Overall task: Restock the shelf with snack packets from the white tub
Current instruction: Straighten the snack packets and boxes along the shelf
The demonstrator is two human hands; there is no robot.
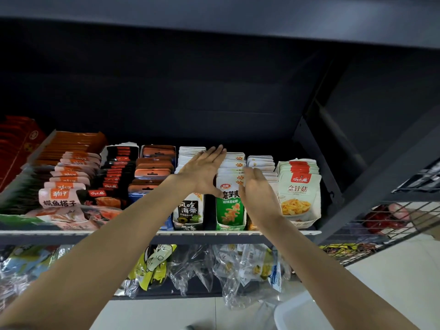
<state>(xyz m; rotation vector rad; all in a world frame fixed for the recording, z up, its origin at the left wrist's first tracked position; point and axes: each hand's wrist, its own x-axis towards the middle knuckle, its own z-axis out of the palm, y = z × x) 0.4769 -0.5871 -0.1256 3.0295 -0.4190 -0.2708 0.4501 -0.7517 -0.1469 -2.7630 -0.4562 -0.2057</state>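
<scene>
Overhead, two hands: left hand (204,171) fingers straight, right hand (258,190) seemingly relaxed, flanking green packets (230,206).

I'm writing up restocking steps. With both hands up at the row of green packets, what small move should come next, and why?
Probably press the two hands together to square up the green packets. The left hand lies flat with straight fingers on one side of that row, the right hand open on the other, and neither holds a packet. The white tub waits below.

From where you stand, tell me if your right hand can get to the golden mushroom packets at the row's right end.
Probably yes. The right hand is open just left of the golden mushroom packets, with nothing between them.
</scene>
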